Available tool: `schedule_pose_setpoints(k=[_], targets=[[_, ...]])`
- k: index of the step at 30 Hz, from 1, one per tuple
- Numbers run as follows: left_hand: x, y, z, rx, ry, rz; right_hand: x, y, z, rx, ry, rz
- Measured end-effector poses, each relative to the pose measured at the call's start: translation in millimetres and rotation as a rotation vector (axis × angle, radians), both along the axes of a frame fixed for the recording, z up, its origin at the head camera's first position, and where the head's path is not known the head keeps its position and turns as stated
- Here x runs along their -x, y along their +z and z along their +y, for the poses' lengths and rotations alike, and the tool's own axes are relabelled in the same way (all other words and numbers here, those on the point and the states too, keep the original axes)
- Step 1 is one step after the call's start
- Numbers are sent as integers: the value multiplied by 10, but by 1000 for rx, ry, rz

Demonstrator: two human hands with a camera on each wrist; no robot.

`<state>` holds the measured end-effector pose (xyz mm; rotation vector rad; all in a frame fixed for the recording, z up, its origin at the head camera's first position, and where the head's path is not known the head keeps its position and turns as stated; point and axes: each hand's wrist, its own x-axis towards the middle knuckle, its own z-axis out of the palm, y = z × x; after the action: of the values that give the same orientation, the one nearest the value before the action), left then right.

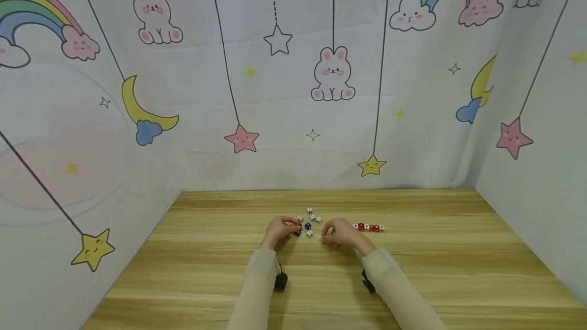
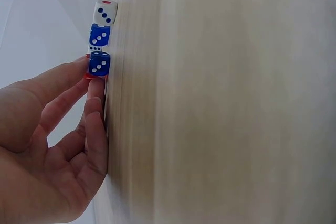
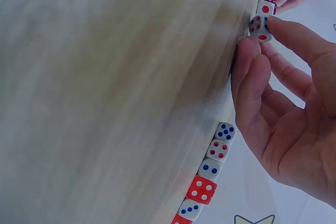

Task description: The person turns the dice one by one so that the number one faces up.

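My left hand [image 1: 281,230] is at the left of a loose group of dice, pinching a red die [image 1: 298,226]. In the left wrist view a blue die [image 2: 98,65] stands in front of it and hides most of it. My right hand [image 1: 339,233] is lowered on the group's other side. The right wrist view has a tilted white die [image 3: 261,27] between its thumb and fingertips; the head view hides this die. Between the hands lie another blue die [image 1: 308,226] and a white die [image 1: 309,234].
Several white dice [image 1: 318,219] lie farther back on the wooden table [image 1: 220,279]. To the right, partly behind my right hand, runs a straight row of red and white dice [image 1: 367,227]. A printed cloth [image 1: 293,167] hangs along the table's back edge and sides.
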<state>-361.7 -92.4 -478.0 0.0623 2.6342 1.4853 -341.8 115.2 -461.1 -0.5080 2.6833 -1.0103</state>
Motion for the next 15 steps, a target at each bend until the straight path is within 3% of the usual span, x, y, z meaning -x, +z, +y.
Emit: schedule_pose_setpoints(k=[15], targets=[[-42, 57, 1, -16, -20, 6, 0, -1, 9, 5, 27, 6]])
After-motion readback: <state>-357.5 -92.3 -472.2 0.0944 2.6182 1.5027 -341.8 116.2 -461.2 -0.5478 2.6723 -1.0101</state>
